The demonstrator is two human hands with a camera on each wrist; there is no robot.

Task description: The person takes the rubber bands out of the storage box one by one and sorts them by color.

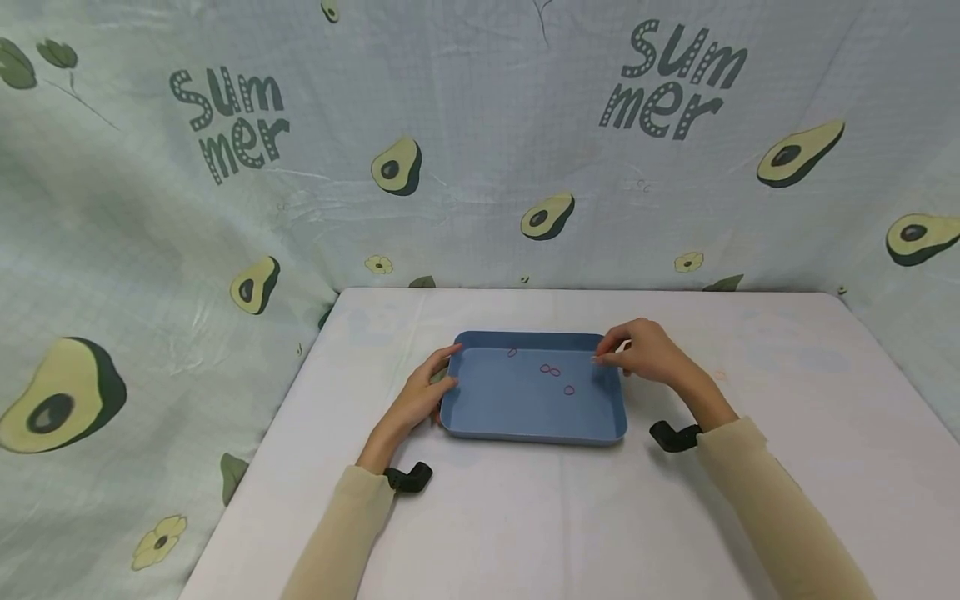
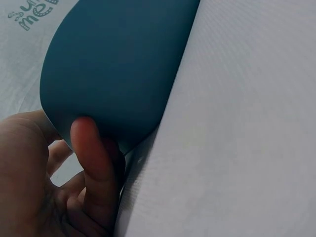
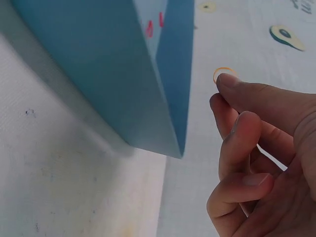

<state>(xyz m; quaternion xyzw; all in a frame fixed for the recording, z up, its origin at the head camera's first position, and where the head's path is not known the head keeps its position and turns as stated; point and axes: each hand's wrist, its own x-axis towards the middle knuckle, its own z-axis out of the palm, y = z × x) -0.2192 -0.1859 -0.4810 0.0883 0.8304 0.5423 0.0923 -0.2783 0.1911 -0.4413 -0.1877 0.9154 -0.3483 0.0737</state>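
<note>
Blue tray (image 1: 525,417) on the white-covered counter (image 1: 570,517), roughly central, long side facing the person. Left hand (image 1: 414,398) grips its left end, fingertips at the rim. Right hand (image 1: 647,354) is above the tray's far right corner, thumb and forefinger pinched on a thin orange loop (image 3: 223,68), the remaining fingers curled in; the right wrist view shows the loop standing out past the thumb tip. Inside the tray, small red loops: one near the far wall, a touching pair (image 1: 550,369) about mid-floor, another nearer the person. Beige sleeves (image 1: 776,508), dark band at each wrist. Behind: pale fabric (image 1: 465,92) printed with avocados, flowers and "summer".
</note>
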